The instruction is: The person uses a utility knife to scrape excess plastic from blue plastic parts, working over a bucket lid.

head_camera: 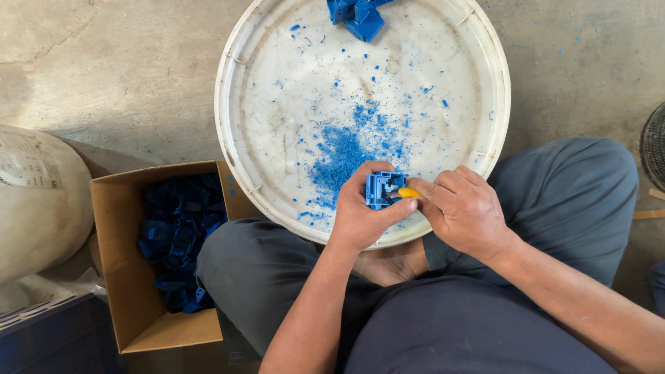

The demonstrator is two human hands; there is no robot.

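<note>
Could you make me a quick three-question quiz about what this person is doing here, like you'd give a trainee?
1. True or false: the left hand holds a blue plastic part.
2. What lies under the hands? A) a metal bench B) a round white tray C) a sink
3. Where are the other blue parts stored beside the person's leg?

Key
1. True; the right hand works on it with a yellow-handled tool.
2. B; blue shavings are scattered on it.
3. In the open cardboard box.
</note>
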